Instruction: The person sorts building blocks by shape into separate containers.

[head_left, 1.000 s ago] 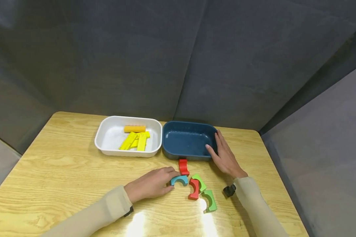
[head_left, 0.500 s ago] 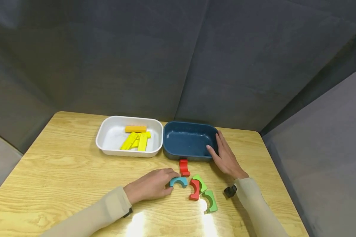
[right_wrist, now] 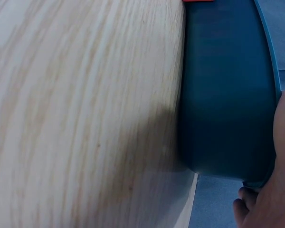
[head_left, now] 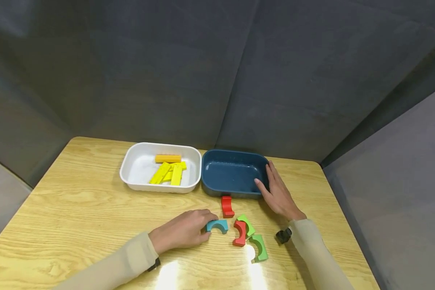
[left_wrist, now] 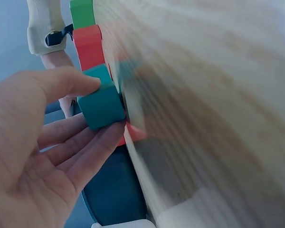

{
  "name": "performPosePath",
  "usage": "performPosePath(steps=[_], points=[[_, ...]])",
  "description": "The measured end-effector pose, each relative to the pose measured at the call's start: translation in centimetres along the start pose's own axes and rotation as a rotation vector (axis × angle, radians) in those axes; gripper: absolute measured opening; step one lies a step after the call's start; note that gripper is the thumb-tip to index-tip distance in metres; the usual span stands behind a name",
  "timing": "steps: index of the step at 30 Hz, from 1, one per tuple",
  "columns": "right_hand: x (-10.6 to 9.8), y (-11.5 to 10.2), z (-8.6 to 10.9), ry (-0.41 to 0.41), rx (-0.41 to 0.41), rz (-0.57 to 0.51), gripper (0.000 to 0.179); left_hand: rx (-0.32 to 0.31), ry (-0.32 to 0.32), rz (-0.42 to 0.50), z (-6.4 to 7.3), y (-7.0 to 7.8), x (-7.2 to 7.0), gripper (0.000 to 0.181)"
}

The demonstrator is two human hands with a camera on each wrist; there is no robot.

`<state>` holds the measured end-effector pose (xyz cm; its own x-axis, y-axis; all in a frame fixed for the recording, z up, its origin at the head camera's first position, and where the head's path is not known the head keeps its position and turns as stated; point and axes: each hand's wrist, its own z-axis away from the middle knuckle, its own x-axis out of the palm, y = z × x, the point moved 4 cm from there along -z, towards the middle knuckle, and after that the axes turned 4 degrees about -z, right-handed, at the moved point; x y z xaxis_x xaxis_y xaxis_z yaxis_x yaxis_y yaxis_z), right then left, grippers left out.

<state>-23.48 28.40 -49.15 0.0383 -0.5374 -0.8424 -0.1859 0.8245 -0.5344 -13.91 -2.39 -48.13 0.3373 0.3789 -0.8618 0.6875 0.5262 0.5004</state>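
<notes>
My left hand [head_left: 186, 228] pinches a blue arch block [head_left: 219, 225] at its left end, low at the table. In the left wrist view the thumb [left_wrist: 78, 81] lies on the block's upper side, with fingers [left_wrist: 97, 152] against the other side. Just behind it lies a red arch block [head_left: 227, 207]. To its right are a second red arch block [head_left: 240, 233], a light green arch block [head_left: 246, 225] and a green arch block [head_left: 259, 247]. My right hand [head_left: 280, 197] rests on the right end of the dark blue bin [head_left: 235, 192], fingers straight along the outside, thumb at the rim.
A white bin [head_left: 125, 175] touches the dark blue bin's left side and holds several yellow sticks [head_left: 176, 175] and an orange stick [head_left: 168, 158]. Dark cloth walls [head_left: 159, 80] stand behind and beside the wooden table [head_left: 76, 225].
My left hand has drawn the blue arch block slightly left and toward me, away from the red ones. My right hand stays at the dark blue bin. The head view has shifted a little.
</notes>
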Motion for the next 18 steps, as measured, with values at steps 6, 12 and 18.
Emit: performPosePath(steps=[6, 12, 18], points=[[0.1, 0.0, -0.1, 0.0, 0.003, 0.004, 0.09, -0.002, 0.011, 0.008, 0.6, 0.0, 0.0, 0.023], [0.1, 0.1, -0.2, 0.001, 0.011, 0.009, 0.09, -0.014, 0.024, 0.032, 1.2, -0.1, -0.2, 0.027], [0.0, 0.1, -0.1, -0.006, 0.018, 0.003, 0.09, -0.012, 0.061, 0.045, 1.8, -0.2, -0.3, 0.031]])
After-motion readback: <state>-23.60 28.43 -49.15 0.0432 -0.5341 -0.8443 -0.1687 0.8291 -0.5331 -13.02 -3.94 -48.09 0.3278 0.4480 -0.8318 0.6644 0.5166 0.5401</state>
